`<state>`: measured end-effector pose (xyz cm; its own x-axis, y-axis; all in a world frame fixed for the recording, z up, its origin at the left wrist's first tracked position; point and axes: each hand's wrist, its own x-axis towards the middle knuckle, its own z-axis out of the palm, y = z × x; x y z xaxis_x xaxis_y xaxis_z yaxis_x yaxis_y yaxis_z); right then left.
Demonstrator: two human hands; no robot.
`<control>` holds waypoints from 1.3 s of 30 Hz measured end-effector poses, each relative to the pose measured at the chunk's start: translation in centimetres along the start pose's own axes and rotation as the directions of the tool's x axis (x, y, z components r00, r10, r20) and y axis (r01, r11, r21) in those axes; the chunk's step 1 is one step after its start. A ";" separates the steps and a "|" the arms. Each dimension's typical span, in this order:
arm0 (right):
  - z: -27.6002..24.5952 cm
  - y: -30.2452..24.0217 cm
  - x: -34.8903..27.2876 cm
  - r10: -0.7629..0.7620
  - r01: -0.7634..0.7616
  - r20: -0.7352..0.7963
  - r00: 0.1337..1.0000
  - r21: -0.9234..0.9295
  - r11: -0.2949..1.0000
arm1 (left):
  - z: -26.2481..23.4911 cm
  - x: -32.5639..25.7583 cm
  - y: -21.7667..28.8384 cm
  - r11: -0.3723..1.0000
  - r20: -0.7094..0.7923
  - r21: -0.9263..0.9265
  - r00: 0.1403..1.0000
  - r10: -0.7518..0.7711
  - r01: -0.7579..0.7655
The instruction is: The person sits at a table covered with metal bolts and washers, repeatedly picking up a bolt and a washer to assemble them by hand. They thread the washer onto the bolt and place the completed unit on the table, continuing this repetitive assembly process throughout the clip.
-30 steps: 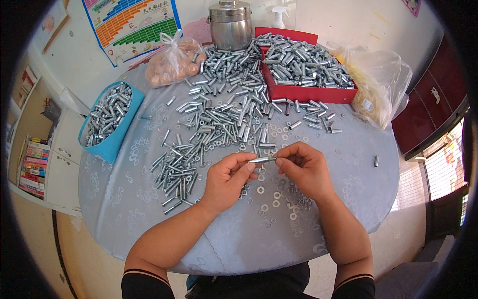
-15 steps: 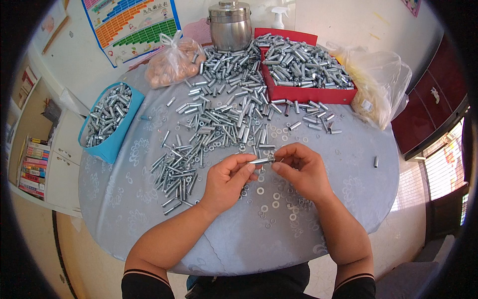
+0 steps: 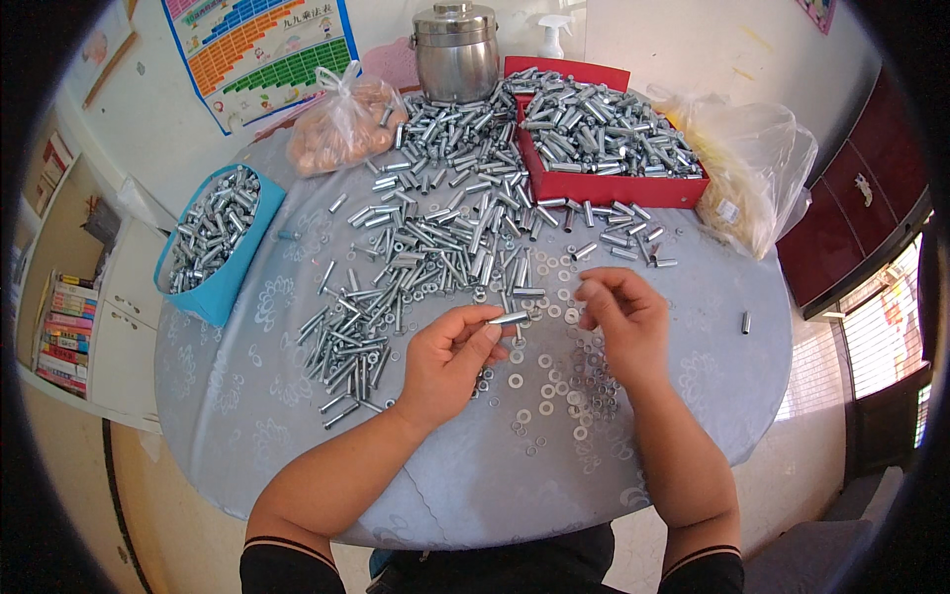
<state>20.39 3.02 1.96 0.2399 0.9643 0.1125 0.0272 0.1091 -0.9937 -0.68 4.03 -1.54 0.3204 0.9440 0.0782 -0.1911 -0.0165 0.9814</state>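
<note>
My left hand (image 3: 447, 358) is closed, with thumb and index finger pinching a shiny metal sleeve (image 3: 511, 319) that lies nearly level and points right. My right hand (image 3: 625, 325) is held apart from it, over the washers to the right. Its fingers are curled toward the thumb, and whatever may be between them is hidden. Flat washers (image 3: 547, 407) and thin spring washers lie on the cloth below and between the hands. Left of my left hand is a heap of long bolts (image 3: 358, 342). Beyond the hands, loose metal sleeves (image 3: 485, 265) and nuts lie in a spread pile.
A red box (image 3: 623, 188) heaped with metal sleeves stands at the back right, beside a clear plastic bag (image 3: 752, 198). At the left is a blue container (image 3: 220, 299) of assembled-looking bolts. A tied bag (image 3: 341, 139) and a steel pot (image 3: 457, 59) stand at the back.
My right hand has left the metal sleeve and moved right and slightly away from me. My left hand still holds the sleeve in nearly the same place.
</note>
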 end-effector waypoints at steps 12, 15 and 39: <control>-1.6 3.3 3.6 -0.481 0.441 0.267 0.835 -0.849 0.293 | 0.1 0.3 0.2 0.999 -0.047 -0.051 0.999 -0.004 0.001; -1.3 3.4 3.7 -0.402 0.435 0.288 0.869 -0.832 0.343 | 0.1 0.3 0.1 0.999 -0.048 -0.040 0.999 -0.004 0.002; -1.2 -0.1 0.7 0.170 -0.237 0.287 0.943 0.218 0.947 | -0.1 0.3 0.1 0.999 -0.039 -0.033 0.999 -0.016 0.015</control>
<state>21.67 3.43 2.09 -0.0477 0.9969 -0.0626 -0.2424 -0.0723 -0.9675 -0.72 4.30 -1.41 0.2871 0.9563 0.0557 -0.2168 0.0083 0.9762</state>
